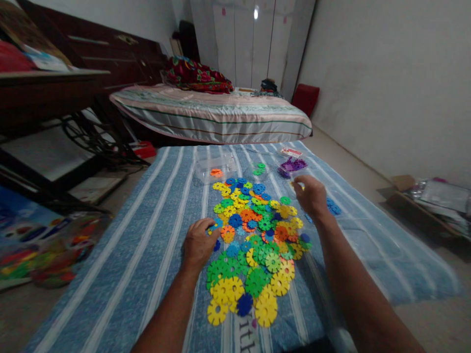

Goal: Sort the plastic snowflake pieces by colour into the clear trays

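Observation:
A pile of flat plastic snowflake discs (253, 235) in yellow, green, blue and orange lies spread on a blue striped cloth (147, 235). My left hand (198, 242) rests at the pile's left edge, its fingers closed on a light blue disc (215, 224). My right hand (312, 195) hovers over the pile's far right side and pinches a yellow disc (297, 186).
Clear plastic bags lie at the cloth's far end: one with an orange disc (216, 169), one with green discs (259, 169), one with purple discs (293, 164). Blue discs (334, 207) sit right of my hand. A bed (213, 115) stands beyond; a dark table (44, 93) at left.

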